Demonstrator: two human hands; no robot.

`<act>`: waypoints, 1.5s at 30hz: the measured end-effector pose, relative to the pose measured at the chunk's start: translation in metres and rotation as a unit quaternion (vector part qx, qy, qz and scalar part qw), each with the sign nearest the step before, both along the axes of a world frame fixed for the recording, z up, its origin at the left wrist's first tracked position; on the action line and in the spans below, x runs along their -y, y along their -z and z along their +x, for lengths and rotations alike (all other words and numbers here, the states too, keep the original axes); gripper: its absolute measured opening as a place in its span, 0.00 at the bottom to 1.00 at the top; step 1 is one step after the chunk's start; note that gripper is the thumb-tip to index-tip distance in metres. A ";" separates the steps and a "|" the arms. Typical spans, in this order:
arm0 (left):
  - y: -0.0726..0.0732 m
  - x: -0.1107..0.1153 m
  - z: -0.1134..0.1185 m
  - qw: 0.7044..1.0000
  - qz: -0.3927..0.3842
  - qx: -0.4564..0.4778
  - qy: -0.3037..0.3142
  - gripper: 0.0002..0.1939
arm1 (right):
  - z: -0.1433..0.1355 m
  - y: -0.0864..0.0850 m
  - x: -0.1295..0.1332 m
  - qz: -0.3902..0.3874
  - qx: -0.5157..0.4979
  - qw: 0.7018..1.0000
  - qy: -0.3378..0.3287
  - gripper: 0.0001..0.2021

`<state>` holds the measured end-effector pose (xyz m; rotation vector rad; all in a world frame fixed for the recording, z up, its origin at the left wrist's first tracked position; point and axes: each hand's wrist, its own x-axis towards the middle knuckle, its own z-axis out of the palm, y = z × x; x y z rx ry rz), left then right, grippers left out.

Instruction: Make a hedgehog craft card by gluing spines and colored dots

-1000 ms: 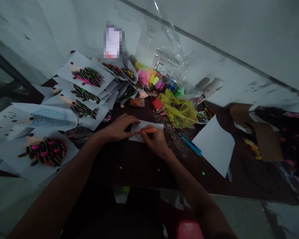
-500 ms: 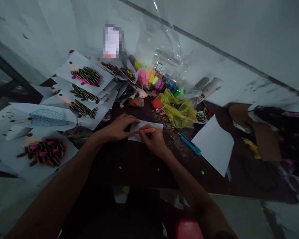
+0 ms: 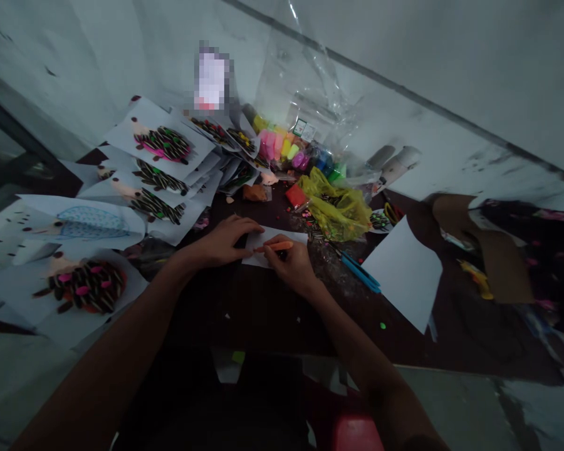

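Observation:
A small white sheet of paper (image 3: pixel 258 259) lies on the dark table in front of me. My left hand (image 3: pixel 228 241) rests on its left edge with the fingers stretched out. In my right hand (image 3: pixel 291 263) is an orange pen (image 3: pixel 279 246), pinched at a slant, its tip on or just over the paper. Any mark under the tip is too small to make out. Right of the hand lie blue-handled scissors (image 3: pixel 361 273), partly beside a larger blank white sheet (image 3: pixel 407 275).
Paper sheets with hedgehog figures (image 3: pixel 162 144) pile up at the left. Behind the hands are a yellow plastic bag (image 3: pixel 338 213), a red block (image 3: pixel 296 195) and colourful clay packs (image 3: pixel 282 147) by a clear bag. Brown cardboard (image 3: pixel 505 263) lies at the right.
My right hand and the pen have shifted very slightly over the paper. My left hand stays in place.

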<state>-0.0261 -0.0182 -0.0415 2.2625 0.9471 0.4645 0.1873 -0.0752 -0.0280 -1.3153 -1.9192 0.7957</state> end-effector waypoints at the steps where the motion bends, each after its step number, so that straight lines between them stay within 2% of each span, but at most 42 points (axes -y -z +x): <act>1: -0.001 0.000 0.000 1.000 -0.001 0.000 0.000 0.27 | 0.001 -0.001 0.000 0.002 0.001 1.000 0.002 0.09; 8: -0.006 0.002 0.000 1.000 -0.006 -0.004 0.001 0.26 | 0.006 -0.004 0.002 0.010 -0.001 1.000 0.010 0.10; 28: -0.006 0.002 0.000 1.000 -0.009 -0.021 0.001 0.27 | 0.007 -0.007 0.002 0.010 -0.003 1.000 0.002 0.10; 31: -0.006 0.002 -0.001 1.000 -0.009 -0.026 0.001 0.27 | 0.013 -0.008 0.002 -0.002 -0.007 1.000 0.025 0.09; 35: -0.006 0.002 0.000 1.000 -0.006 -0.030 0.000 0.27 | 0.023 -0.006 0.000 0.000 -0.042 0.994 0.100 0.09; 37: -0.006 0.002 0.000 0.999 -0.005 -0.035 -0.002 0.28 | 0.026 -0.005 -0.001 0.008 -0.049 0.992 0.117 0.08; 45: -0.006 0.003 0.001 0.999 0.001 -0.032 -0.006 0.28 | 0.020 -0.002 0.000 0.021 -0.042 0.996 0.077 0.07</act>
